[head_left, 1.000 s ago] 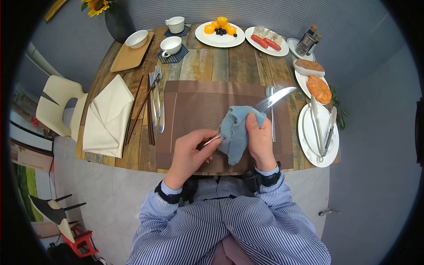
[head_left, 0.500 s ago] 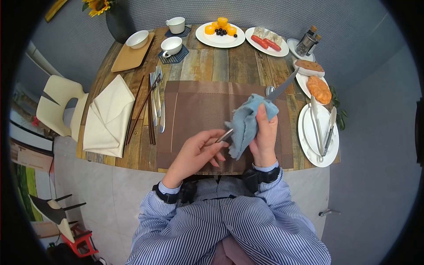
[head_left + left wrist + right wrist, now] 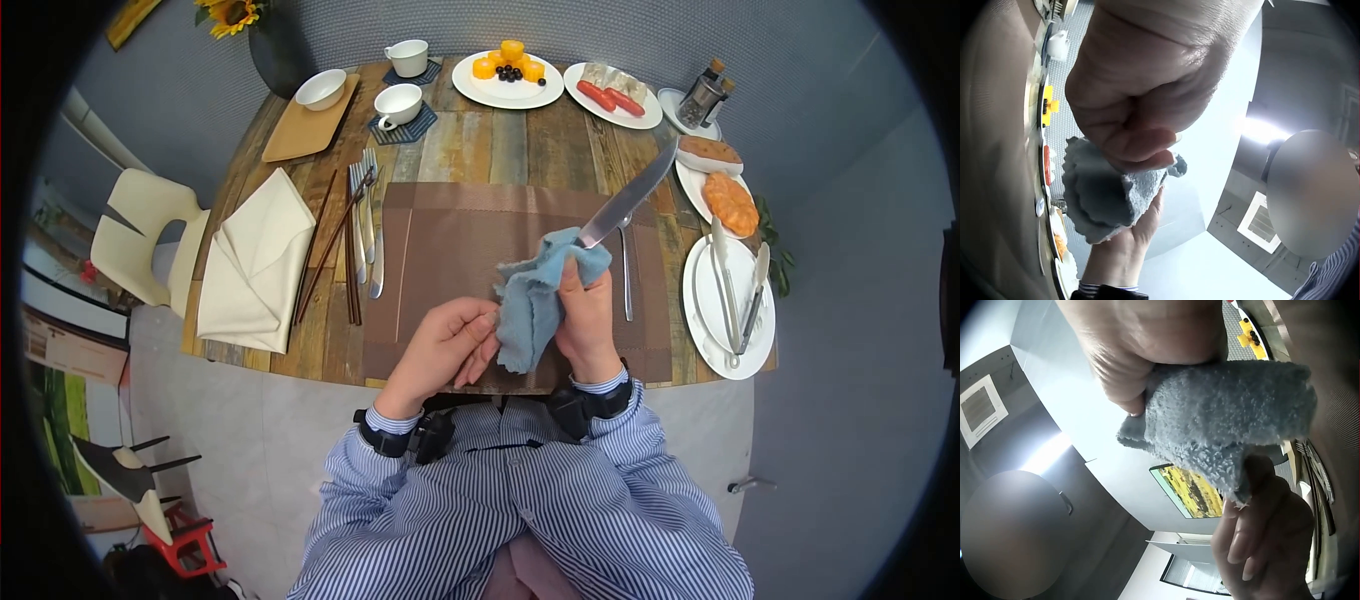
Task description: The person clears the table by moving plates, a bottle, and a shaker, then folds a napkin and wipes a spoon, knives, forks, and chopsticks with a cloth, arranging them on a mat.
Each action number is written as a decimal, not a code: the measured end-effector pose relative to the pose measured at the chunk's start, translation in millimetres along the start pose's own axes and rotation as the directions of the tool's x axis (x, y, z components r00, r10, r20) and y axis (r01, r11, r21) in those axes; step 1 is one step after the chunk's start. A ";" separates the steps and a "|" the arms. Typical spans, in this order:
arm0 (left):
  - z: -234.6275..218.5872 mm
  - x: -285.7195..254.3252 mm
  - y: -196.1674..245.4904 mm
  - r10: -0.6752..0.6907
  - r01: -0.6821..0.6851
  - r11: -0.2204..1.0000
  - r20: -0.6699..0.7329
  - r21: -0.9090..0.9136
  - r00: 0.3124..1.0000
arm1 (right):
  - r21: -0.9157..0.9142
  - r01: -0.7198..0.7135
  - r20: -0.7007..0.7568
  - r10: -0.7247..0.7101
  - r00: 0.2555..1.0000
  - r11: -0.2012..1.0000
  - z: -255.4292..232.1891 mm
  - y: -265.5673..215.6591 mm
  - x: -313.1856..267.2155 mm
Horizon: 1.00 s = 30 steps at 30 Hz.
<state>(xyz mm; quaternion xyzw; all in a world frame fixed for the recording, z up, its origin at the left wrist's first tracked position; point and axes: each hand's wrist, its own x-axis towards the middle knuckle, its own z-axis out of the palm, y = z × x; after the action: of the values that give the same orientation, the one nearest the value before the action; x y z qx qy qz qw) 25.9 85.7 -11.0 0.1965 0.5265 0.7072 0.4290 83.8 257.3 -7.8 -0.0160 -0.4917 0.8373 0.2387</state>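
A table knife [image 3: 632,200] is held aslant over the brown placemat [image 3: 450,215], its blade pointing up and right. My right hand [image 3: 588,325] grips a blue-grey cloth [image 3: 535,305] folded round the knife, thumb on top. My left hand [image 3: 445,345], fingers curled, pinches the handle end at the cloth's left edge; the handle itself is hidden by fingers and cloth. In the left wrist view the cloth [image 3: 1100,187] hangs just beneath the left fingers. The right wrist view shows its fuzzy surface, with the left fingers [image 3: 1250,531] at its lower edge.
A spoon [image 3: 627,270] lies at the placemat's right. Forks [image 3: 366,215], chopsticks [image 3: 318,240] and a cream napkin [image 3: 255,265] are on the left. Plates of food [image 3: 508,92] line the back. Tongs [image 3: 730,285] rest on a white plate [image 3: 700,340] at right.
The cloth and right hand went up and right along the knife, then came back down-left to the left hand. The bare handle seen earlier is now covered, and the blade shows its broad side.
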 end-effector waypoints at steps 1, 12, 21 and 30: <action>-2.3 0.0 -0.3 0.001 -0.001 1.000 -0.002 0.001 1.000 | 0.014 -0.013 0.041 0.013 0.999 1.000 1.1 1.2 -1.6; -21.1 3.9 7.0 -0.084 0.388 0.786 0.538 -0.482 0.839 | 0.181 -0.071 0.317 0.010 0.948 0.981 -1.6 -1.1 10.2; -5.5 3.9 7.1 -0.046 0.251 0.868 0.434 -0.428 0.900 | 0.432 -0.009 0.218 -0.095 0.971 0.902 -1.9 3.9 17.4; 3.8 17.0 -1.8 0.033 0.061 0.946 0.284 -0.318 0.958 | 0.355 -0.085 0.265 -0.013 0.964 0.931 6.1 15.7 8.0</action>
<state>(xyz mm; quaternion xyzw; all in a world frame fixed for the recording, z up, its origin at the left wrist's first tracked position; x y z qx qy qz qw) 20.0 101.9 -14.2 0.2198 0.3373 0.7450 0.5320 69.2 249.3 -16.0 0.1305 -0.3552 0.9127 0.1545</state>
